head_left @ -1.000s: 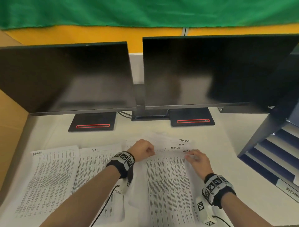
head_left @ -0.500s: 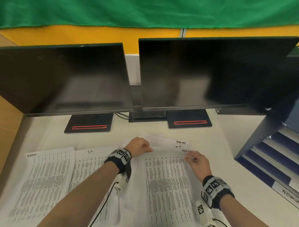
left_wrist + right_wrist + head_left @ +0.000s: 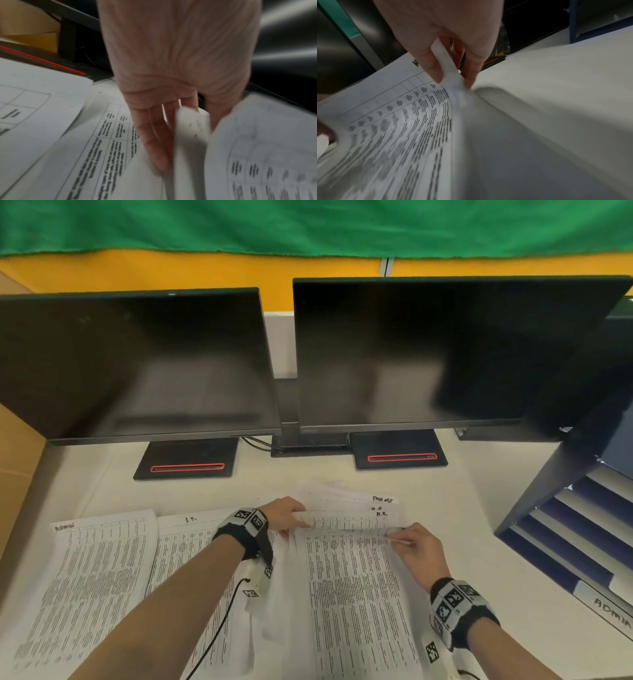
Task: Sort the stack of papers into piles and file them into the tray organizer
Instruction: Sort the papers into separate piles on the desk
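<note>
A loose stack of printed papers (image 3: 346, 508) lies on the white desk in front of me. Its top sheet (image 3: 356, 594) is lifted at the far edge. My left hand (image 3: 286, 513) pinches that sheet's top left corner (image 3: 190, 125). My right hand (image 3: 412, 546) pinches the top right corner (image 3: 452, 73) between thumb and fingers. Two sorted piles lie to the left: one headed "Admin" (image 3: 92, 583) and one headed "I.T." (image 3: 185, 549). The blue tray organizer (image 3: 579, 529) stands at the right, its lowest tray labelled "ADMIN".
Two dark monitors (image 3: 137, 364) (image 3: 438, 354) on black stands (image 3: 186, 458) block the back of the desk. A cardboard wall (image 3: 17, 446) closes the left side. Bare desk (image 3: 479, 529) lies between the stack and the organizer.
Both hands have drawn the top sheet toward me, uncovering more of the headings on the sheets below. The camera has tilted slightly.
</note>
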